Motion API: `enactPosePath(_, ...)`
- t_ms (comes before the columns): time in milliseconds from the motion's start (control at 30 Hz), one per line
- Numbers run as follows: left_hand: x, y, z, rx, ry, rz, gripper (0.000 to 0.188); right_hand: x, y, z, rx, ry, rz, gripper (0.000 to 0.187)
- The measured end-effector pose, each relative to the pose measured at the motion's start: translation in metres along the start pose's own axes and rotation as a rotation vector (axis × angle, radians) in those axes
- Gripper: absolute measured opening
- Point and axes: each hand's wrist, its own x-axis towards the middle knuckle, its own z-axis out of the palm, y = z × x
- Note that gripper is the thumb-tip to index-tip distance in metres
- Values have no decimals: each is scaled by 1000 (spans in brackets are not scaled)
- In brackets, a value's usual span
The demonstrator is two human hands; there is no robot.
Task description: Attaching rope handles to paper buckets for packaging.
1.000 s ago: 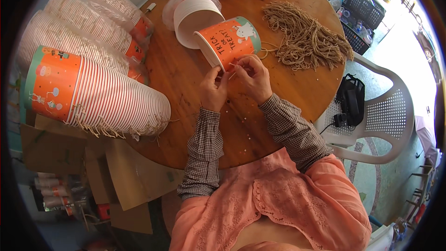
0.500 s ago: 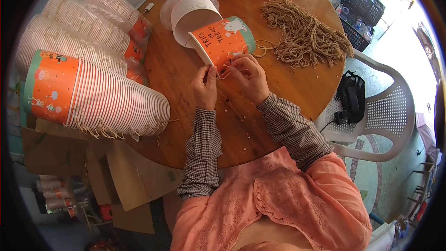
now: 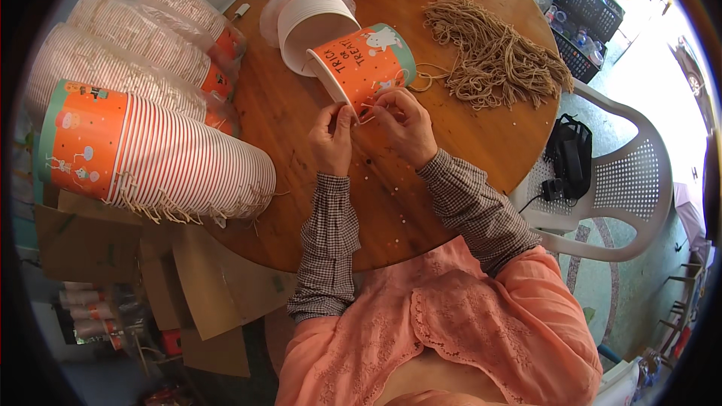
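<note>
An orange paper bucket with a green base band and a ghost print lies on its side on the table, its white rim toward me. My left hand pinches the bucket's rim at the near edge, thumb and fingers together. Just to the right, my right hand is closed in a pinch on a thin pale cord beside the rim. Part of the cord is hidden by my fingers. Behind lies a short stack of white buckets, mouth toward me.
A heap of tan cords lies at the table's far right. To the left is a long bucket stack with cord ends hanging along it, beside bagged stacks. A white plastic chair holds a black bag. Cardboard boxes stand below left.
The bucket has turned and shifted very slightly to the right. Both hands stay almost in place at its rim, with small finger movements around the cord.
</note>
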Motion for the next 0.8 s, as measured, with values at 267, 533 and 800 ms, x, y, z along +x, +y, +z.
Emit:
enactPosePath(267,1,-11,4,-221,-100,150,19,4,12,-1,329,25,107,8)
enactPosePath(533,-1,-23,3,43,-127,-28,20,5,6,-5,499,-87,107,8)
enactPosePath(800,0,-12,-2,-149,-90,0,27,1,2,2,254,4,64,8)
